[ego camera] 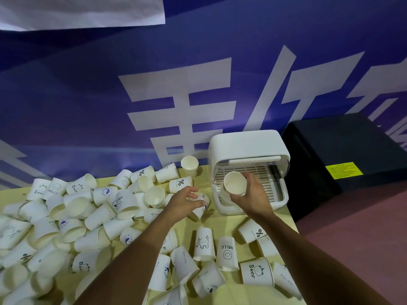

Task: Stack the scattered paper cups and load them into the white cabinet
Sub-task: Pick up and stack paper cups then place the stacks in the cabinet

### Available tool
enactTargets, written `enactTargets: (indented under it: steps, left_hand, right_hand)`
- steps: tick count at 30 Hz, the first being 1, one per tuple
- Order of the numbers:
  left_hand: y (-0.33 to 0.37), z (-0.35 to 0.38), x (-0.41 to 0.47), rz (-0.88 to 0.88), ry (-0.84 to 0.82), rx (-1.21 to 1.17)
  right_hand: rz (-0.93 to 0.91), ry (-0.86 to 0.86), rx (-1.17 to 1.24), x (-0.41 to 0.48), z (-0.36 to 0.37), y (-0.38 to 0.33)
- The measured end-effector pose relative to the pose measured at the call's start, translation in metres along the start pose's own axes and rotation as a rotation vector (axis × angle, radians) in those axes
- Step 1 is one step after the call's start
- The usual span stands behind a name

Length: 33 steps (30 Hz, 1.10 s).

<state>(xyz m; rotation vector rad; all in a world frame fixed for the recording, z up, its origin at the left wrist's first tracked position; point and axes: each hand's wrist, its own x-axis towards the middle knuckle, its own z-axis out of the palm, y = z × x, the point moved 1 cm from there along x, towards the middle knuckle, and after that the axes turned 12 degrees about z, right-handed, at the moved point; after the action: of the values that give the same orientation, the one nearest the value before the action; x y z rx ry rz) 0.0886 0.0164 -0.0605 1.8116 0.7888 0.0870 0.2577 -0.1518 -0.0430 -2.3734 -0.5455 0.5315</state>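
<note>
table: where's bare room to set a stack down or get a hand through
Best patch: bare table in front of the white cabinet, between the left forearm and right forearm, down to the bear cup. A narrow strip lies between the cabinet and the upright cup at the back. The pile of cups crowds the left side.

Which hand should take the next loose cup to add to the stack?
Left. The left hand is right at a loose cup beside the white cabinet; the right hand is occupied, gripping the stack of cups at the cabinet's opening.
</note>
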Motion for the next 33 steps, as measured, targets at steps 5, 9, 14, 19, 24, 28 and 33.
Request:
enactTargets:
  steps: [5,9,14,19,24,28,33]
  left_hand:
    - [-0.010,-0.001,0.000,-0.019,0.018,0.001]
    - [-0.019,-0.007,-0.003,-0.036,0.030,-0.011]
    - [-0.022,-0.013,-0.005,-0.042,0.061,-0.024]
    - [-0.024,-0.011,-0.003,-0.060,0.055,-0.014]
    - [-0.025,-0.012,-0.001,-0.072,0.055,-0.006]
    - [-0.029,-0.014,0.000,-0.079,0.059,0.001]
    - [-0.028,-0.017,0.001,-0.079,0.070,-0.018]
  right_hand:
    - [0.038,-0.034,-0.087,0.010,0.021,0.002]
    - [0.049,0.004,-0.087,0.015,0.034,0.001]
    - [0.074,-0.005,-0.125,0.020,0.039,0.003]
    - [0.118,-0.026,-0.086,0.021,0.042,0.001]
    - [0.146,-0.025,-0.063,0.021,0.045,-0.001]
    - [0.156,-0.030,-0.054,0.020,0.044,-0.001]
    - [0.122,-0.008,-0.115,0.018,0.041,0.001]
